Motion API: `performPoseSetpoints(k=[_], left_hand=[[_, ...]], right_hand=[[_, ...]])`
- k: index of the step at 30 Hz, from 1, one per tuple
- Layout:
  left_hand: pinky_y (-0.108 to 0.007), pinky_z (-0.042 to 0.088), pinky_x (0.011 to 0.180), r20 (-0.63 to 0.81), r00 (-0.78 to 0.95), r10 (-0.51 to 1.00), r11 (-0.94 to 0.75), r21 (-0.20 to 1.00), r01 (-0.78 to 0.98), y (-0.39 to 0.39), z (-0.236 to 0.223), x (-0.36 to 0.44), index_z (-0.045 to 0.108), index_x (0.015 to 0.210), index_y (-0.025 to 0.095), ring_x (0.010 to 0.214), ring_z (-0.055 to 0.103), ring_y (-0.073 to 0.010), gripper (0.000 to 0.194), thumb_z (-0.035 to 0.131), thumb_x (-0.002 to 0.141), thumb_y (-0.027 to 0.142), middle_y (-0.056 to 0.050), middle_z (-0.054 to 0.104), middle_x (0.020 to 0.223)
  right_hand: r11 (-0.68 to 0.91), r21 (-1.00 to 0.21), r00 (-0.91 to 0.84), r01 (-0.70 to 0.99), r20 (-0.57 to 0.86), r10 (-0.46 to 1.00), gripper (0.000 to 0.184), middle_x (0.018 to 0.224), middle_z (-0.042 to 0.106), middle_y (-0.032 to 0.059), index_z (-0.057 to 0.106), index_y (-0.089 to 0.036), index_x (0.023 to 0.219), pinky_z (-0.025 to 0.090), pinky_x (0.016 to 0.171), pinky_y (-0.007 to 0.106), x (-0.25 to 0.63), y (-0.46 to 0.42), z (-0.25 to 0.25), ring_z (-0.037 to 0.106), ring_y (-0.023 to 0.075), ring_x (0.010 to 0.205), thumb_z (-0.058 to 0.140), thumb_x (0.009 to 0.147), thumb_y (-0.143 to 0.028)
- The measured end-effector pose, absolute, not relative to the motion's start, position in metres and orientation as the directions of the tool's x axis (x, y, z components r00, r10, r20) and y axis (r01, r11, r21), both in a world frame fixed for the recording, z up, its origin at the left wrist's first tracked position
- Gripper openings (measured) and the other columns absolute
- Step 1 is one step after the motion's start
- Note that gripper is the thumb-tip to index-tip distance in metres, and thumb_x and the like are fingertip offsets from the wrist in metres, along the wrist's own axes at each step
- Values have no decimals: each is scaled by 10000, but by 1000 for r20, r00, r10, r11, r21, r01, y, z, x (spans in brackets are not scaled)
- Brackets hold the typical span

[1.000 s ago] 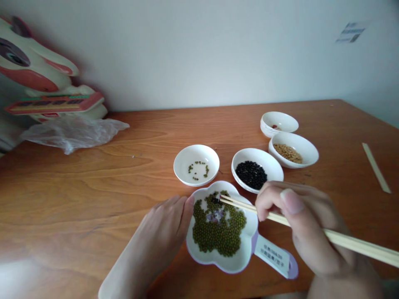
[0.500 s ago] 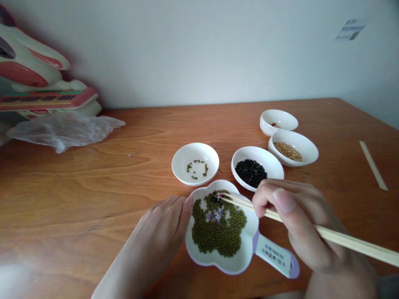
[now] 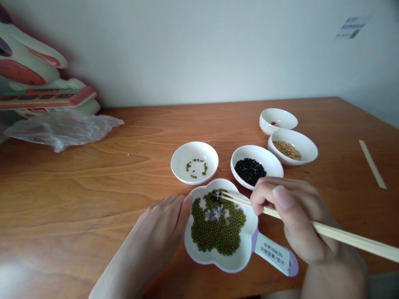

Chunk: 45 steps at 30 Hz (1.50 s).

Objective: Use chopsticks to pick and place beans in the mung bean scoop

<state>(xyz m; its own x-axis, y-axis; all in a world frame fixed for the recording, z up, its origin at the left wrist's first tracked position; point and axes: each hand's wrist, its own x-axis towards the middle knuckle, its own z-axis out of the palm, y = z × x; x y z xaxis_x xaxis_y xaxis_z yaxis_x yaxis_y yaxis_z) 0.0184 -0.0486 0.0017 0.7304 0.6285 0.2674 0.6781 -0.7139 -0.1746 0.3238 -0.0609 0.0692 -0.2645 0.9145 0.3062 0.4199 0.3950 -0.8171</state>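
Observation:
My right hand (image 3: 296, 216) is closed around a pair of wooden chopsticks (image 3: 343, 237). Their tips rest among a few black beans at the far side of a flower-shaped white dish (image 3: 218, 259) full of green mung beans (image 3: 218, 234). My left hand (image 3: 162, 226) lies flat on the table with its fingertips against the dish's left rim. Just beyond stand a small white bowl (image 3: 195, 155) with a few green beans and a white bowl with black beans (image 3: 250, 170).
Farther right are a bowl of tan beans (image 3: 292, 148) and a small bowl (image 3: 278, 119) with something red in it. A paper chopstick sleeve (image 3: 372, 164) lies at the right. A crumpled clear plastic bag (image 3: 62, 128) and a painted figure (image 3: 37, 83) sit at the back left.
The view has shifted slightly, and the chopstick tips have stayed at the black beans in the flower dish. Both hands keep their places.

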Motion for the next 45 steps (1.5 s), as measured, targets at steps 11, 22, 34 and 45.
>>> performPoseSetpoints(k=[11,22,34,45], left_hand=[[-357,666,777,311,703,640,-715,-96,693,-44,12,26,631,1225,161,853,729,-211,374,266,1149,130,-85,757,1007],[-373,646,707,325,718,616,-713,-159,683,-44,12,24,645,1220,145,823,718,-231,437,223,1122,89,-101,756,1023],[-395,661,740,313,728,610,-712,-188,677,-45,9,23,640,1236,136,883,734,-254,435,224,1119,83,-120,757,1047],[-409,675,733,310,724,616,-721,-149,677,-45,6,22,587,1328,120,869,750,-250,410,236,1121,77,-134,761,1108]], right_hand=[[385,-830,-264,404,297,918,498,720,589,-15,596,-225,789,363,647,344,323,-61,65,556,143,659,350,1159,-453],[415,-808,-279,419,320,905,449,726,595,-9,597,-228,806,362,668,366,321,-59,66,565,159,681,364,1163,-370],[428,-808,-261,405,347,901,446,729,606,-8,615,-225,808,394,660,341,319,-57,64,578,154,671,382,1157,-376],[419,-815,-272,401,331,904,477,728,613,1,624,-225,806,368,650,366,320,-58,62,563,169,677,377,1146,-450]])
